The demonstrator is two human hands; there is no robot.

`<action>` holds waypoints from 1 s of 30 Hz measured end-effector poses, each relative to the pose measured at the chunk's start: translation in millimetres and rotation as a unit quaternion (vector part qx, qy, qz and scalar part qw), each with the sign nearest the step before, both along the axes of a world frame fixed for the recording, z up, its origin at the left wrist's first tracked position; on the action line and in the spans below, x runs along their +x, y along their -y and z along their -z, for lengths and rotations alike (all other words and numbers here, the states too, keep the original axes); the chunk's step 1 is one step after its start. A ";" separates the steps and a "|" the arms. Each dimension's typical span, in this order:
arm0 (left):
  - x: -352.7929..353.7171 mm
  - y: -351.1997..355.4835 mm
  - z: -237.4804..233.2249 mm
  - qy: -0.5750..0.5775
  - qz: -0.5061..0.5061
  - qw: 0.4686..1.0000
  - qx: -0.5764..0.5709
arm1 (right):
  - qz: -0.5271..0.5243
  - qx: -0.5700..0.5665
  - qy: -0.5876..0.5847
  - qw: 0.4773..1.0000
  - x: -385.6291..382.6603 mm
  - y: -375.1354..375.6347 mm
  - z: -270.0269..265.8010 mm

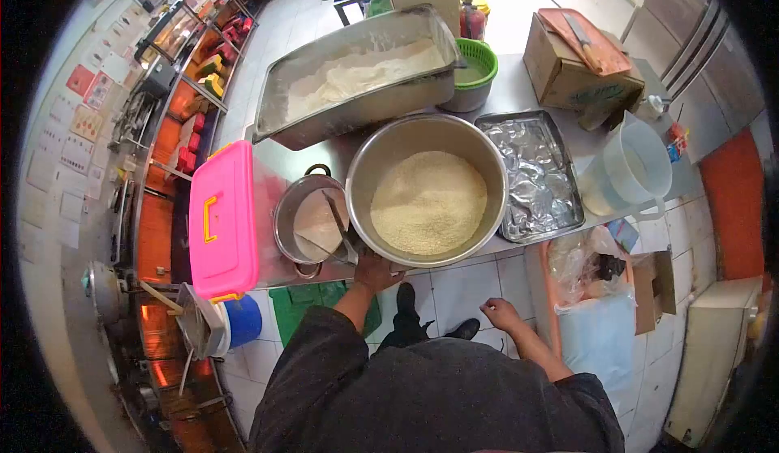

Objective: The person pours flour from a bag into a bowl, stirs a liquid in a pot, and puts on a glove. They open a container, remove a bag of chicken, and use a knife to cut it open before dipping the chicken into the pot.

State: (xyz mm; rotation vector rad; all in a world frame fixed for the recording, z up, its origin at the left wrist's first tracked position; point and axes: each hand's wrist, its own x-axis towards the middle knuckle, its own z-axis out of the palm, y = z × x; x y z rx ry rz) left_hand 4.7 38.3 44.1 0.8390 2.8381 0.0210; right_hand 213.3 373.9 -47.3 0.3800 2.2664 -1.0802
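A large metal bowl [495, 201] stands at the near table edge with pale, crumbly grain-like stuff [428, 201] in it. My left hand [376, 273] is right below its rim, at the table edge, thumb pointing right; the other fingers are mostly hidden. Just left of it sits a smaller two-handled pot [286, 224] with pale pinkish powder [318, 222]. A metal utensil [337, 214] leans in this pot, its near end close to my left hand. Away from the table, over the floor, my right hand [501, 313] hangs with fingers curled closed and nothing in them.
Behind the bowl stands a deep metal tub [357, 112] of white flour. A foil-like tray [531, 173], clear jug [629, 165], green basket [479, 60] and cardboard box [572, 76] with a knife [580, 35] sit rightward. A pink-lidded box [223, 226] is left; an orange crate [545, 291] stands below right.
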 end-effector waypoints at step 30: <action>13.1 15.3 46.6 -0.005 -0.027 0.999 -0.039 | 0.248 0.028 0.142 0.958 273.5 -6.4 43.0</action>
